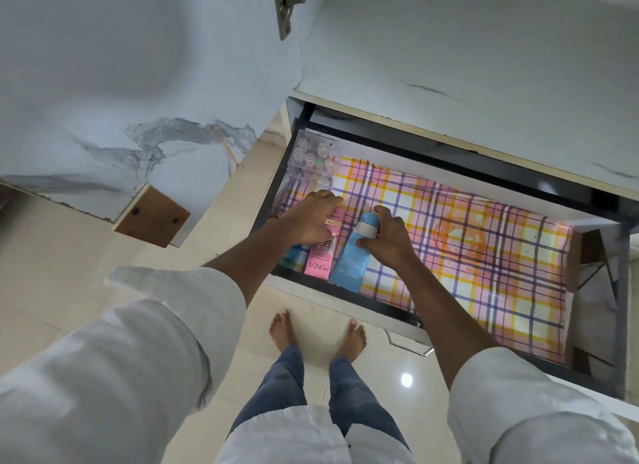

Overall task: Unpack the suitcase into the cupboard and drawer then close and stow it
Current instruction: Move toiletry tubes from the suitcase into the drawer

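The drawer [345,292] stands pulled out, lined with pink, yellow and purple checked paper [484,256]. My right hand [389,240] grips a blue tube [349,265] near its cap, the tube lying at the drawer's front left. Beside it lies a pink Pond's box [320,261], and my left hand [309,220] rests on its upper end with fingers bent over it. A green item [288,256] peeks out left of the box. A clear case of small bottles [313,156] sits in the back left corner. No suitcase is in view.
The cupboard's white marbled top [484,66] overhangs the drawer's back. An open cupboard door [103,100] with a metal hinge [288,4] hangs to the left. My bare feet [318,332] stand on the beige tiled floor below the drawer's metal handle [409,348].
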